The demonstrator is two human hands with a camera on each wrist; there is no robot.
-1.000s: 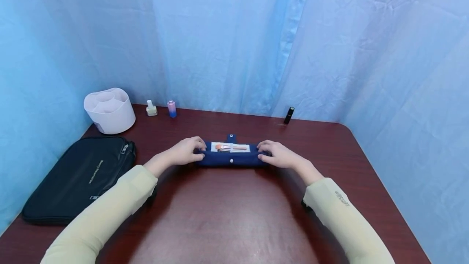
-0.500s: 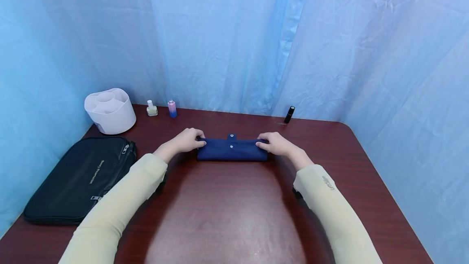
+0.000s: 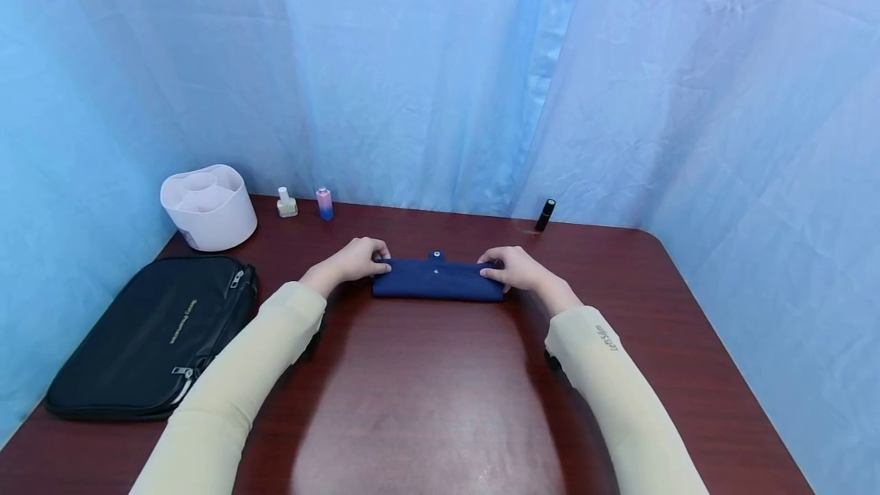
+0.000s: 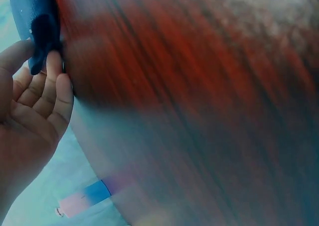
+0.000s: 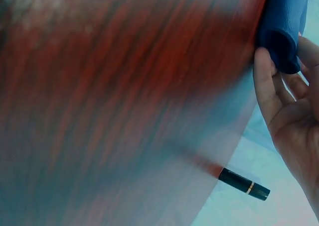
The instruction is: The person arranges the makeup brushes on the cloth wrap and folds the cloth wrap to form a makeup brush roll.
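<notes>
Two hands: both grip one rolled navy fabric pouch [image 3: 438,280], one at each end, on the dark red wooden table [image 3: 426,403].
Left hand [image 3: 357,259]: fingers curled over the roll's left end; the left wrist view shows the fingertips [image 4: 52,69] and thumb pinching the dark blue fabric.
Right hand [image 3: 512,266]: fingers curled over the roll's right end; in the right wrist view the rolled end sits against the fingers [image 5: 264,81].
Pouch position: lies crosswise at mid-table, toward the far edge, rolled into a tight tube; a small tab sticks up at its far middle, and a pale snap stud shows on its top.
Sleeves: pale yellow; the right sleeve [image 3: 619,396] carries small dark lettering near the cuff, too small to read.
Black bag [image 3: 151,334]: flat, zipped, at the table's left, well apart from the pouch; a line of pale lettering runs along its top, unreadable at this size.
White organiser [image 3: 209,208]: round, with compartments, at the far left corner behind the bag.
Small bottles: a pale nail-polish bottle [image 3: 286,203] and a pink-and-blue bottle [image 3: 324,204] stand side by side by the curtain.
Black tube [image 3: 545,215]: upright at the far right; the right wrist view shows a gold band on it.
Backdrop: blue curtain [image 3: 440,67] around the table.
</notes>
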